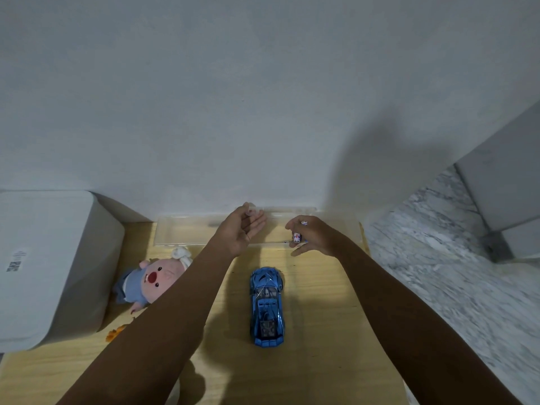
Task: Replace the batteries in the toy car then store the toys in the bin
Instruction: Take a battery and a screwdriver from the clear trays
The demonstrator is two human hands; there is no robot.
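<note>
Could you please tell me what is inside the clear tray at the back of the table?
The clear tray looks mostly bare. The left hand and right hand, pinching a battery, cover its middle.

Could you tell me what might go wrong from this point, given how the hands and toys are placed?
1. The right hand pinches small batteries over the clear tray; one could slip and roll away.
2. The toy car lies on its wheels between the forearms, so a nudge may roll it.
3. The plush pig sits beside the left forearm and could get brushed aside.
</note>
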